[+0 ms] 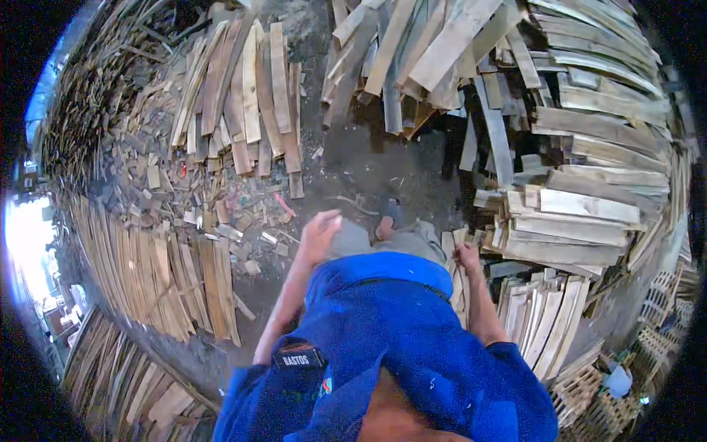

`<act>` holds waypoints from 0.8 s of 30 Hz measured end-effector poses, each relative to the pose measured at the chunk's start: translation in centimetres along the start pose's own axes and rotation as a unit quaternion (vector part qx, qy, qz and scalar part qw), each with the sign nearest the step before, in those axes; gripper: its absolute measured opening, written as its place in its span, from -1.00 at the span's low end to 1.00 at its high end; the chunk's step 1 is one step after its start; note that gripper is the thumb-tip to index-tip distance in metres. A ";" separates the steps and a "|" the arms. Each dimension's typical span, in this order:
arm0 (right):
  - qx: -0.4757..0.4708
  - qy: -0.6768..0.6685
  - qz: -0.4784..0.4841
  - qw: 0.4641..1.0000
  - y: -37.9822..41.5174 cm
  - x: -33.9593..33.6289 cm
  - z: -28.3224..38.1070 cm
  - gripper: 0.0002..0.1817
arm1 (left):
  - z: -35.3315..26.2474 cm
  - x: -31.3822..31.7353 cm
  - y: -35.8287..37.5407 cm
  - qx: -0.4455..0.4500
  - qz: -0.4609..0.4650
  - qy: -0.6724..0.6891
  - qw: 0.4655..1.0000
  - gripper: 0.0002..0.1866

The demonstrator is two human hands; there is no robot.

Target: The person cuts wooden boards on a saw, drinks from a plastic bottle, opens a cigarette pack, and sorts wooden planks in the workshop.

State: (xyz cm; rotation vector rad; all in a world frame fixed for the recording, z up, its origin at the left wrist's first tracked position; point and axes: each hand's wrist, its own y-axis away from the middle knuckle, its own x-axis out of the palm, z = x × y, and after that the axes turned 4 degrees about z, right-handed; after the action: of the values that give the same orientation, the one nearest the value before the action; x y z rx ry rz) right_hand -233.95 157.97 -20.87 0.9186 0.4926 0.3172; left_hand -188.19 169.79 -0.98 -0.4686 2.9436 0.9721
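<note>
My left hand (322,234) hangs beside my left thigh, over the grey trousers (350,239). Its fingers are partly bent but apart, and nothing shows in them. On the other side, my right hand (466,255) is curled closed near my right hip. Pale planks (457,295) lie just beside and under that hand; whether the fingers touch them, or grip anything, I cannot make out. The nearest wood on the right is a stack of short boards (567,234).
Long boards (250,88) lie over scrap offcuts (158,173) at the upper left. More boards (166,276) are stacked on the left. A large plank pile (456,51) stands ahead, with board stacks (604,99) at the right. Pallets (589,398) lie at the lower right.
</note>
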 end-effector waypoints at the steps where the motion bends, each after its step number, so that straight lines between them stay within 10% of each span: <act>1: 0.006 0.004 0.004 1.000 -0.4 -0.9 0.3 -0.68 | 3.0 -1.4 0.1 -0.008 -0.002 0.002 1.000 -0.56; 10: -0.037 0.067 -0.029 0.997 -11.0 -1.8 9.9 -0.50 | 4.5 -7.8 -0.9 -0.100 -0.188 0.052 0.976 -0.58; 18: -0.082 0.075 0.042 0.993 -11.0 12.3 26.3 -0.56 | 10.1 -14.3 -6.6 -0.027 -0.135 -0.090 0.986 -0.62; 24: -0.074 0.056 0.154 0.984 -16.7 24.3 33.3 -0.41 | 14.8 -21.8 -6.3 -0.202 -0.184 -0.102 0.956 -0.67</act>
State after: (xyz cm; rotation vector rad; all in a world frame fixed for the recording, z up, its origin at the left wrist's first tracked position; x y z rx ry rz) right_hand -194.80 137.13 -24.19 0.8348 0.4225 0.6808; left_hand -166.91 179.69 -14.43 -0.8304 2.3513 1.4592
